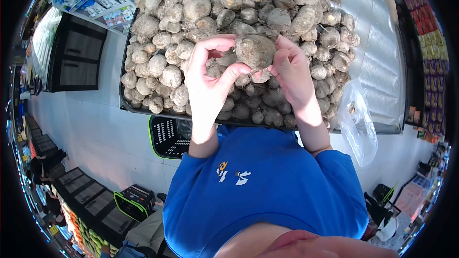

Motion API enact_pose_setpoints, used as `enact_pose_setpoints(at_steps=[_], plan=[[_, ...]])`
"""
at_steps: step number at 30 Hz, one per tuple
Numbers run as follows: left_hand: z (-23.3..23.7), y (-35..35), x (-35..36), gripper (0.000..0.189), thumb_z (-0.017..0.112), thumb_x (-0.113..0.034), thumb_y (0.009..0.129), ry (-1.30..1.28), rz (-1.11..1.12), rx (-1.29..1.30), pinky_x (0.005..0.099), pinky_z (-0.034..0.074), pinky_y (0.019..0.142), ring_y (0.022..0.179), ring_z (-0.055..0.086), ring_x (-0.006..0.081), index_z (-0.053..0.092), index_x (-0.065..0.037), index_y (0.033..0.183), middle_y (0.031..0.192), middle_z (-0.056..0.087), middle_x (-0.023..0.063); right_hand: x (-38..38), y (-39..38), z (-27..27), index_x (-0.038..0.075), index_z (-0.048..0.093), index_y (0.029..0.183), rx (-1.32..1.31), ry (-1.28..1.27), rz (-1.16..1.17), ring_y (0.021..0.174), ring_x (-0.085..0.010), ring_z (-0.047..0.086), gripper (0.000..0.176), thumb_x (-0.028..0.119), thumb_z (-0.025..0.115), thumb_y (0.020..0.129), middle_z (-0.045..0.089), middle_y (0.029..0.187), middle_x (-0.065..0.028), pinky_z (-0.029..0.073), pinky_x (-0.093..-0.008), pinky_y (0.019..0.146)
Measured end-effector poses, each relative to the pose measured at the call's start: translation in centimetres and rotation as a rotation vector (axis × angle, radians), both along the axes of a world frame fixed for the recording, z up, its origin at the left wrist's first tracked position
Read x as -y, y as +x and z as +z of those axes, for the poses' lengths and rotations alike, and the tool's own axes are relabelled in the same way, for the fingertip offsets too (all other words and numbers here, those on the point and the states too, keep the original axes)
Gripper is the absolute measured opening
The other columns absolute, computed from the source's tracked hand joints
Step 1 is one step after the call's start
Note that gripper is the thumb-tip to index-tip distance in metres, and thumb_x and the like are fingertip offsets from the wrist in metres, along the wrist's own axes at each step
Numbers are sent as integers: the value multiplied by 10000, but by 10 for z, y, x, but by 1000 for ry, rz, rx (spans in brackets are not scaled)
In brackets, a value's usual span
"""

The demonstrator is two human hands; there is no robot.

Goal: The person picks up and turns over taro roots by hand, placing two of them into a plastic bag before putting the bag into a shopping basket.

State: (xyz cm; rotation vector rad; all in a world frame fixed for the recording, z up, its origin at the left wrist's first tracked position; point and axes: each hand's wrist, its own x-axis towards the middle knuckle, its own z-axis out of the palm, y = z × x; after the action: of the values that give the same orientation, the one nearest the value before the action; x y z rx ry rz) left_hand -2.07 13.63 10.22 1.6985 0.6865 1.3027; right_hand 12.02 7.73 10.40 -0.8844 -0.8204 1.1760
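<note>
At left, two green-rimmed black baskets (166,136) stand on the floor; next, the left hand (213,69) grips one soil-crusted root (256,53) between thumb and fingers, above a pile (158,65) of similar roots too many to count; the right hand (292,69) pinches its right edge; farther right hangs one clear plastic bag (361,138); the step looks like examining the single root, and the next move seemingly calls for a steady two-handed hold
</note>
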Motion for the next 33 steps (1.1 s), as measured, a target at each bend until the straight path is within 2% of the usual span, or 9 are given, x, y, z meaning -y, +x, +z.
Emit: enact_pose_setpoints(at_steps=[2,3,5,9,15,20,24,26,33], plan=[[-2,9,4,515,750,-190,646,-139,-149,181,253,426,758,861,548,130,489,-7,1051,975,588,68,4,1,1,20,496,863,-53,-19,1,598,-77,541,394,400,577,797,531,687,2,419,-190,550],[-3,12,7,515,750,-190,646,-141,-156,177,253,426,758,861,548,130,489,-7,1051,975,588,68,6,3,0,20,496,863,-56,-20,-7,598,-77,541,394,400,577,797,531,687,2,419,-190,550],[-3,17,11,493,731,-185,679,-343,-318,332,262,428,779,859,547,127,491,-1,1067,970,586,66,7,8,-4,37,507,815,7,-42,-4,564,-48,491,380,414,555,808,505,661,21,373,-170,521],[-15,15,8,494,711,-220,705,-483,-377,314,266,431,786,869,549,126,485,8,1081,957,586,62,7,10,-6,54,512,767,126,-54,-80,554,-27,435,386,437,532,816,471,637,42,331,-161,510],[-27,17,2,504,676,-299,732,-549,-458,424,249,400,813,923,528,122,483,9,1082,995,575,60,10,11,-1,49,526,766,254,-69,-116,582,-25,418,376,413,495,851,459,628,46,328,-169,527],[-21,17,7,520,673,-313,731,-570,-428,413,246,383,828,953,510,118,475,7,1091,1016,562,57,12,12,2,33,542,787,258,-56,-109,584,-31,414,338,342,455,891,468,635,35,332,-173,533],[-34,21,0,534,674,-317,728,-567,-517,454,245,383,828,947,510,116,467,6,1099,1003,560,51,13,15,2,30,549,785,315,-52,-87,583,-30,413,340,340,457,891,467,631,35,337,-173,537],[-24,17,6,529,675,-317,727,-591,-481,432,242,383,827,945,511,115,469,2,1095,1003,560,52,14,14,5,31,551,772,332,-52,-106,587,-28,414,341,340,464,888,460,617,39,337,-171,541],[-24,23,11,484,691,-253,725,-569,-488,448,261,408,807,919,531,134,472,-7,1079,995,566,62,21,23,-5,36,543,817,192,-84,-15,573,-22,446,281,303,485,884,487,636,39,352,-162,519]])
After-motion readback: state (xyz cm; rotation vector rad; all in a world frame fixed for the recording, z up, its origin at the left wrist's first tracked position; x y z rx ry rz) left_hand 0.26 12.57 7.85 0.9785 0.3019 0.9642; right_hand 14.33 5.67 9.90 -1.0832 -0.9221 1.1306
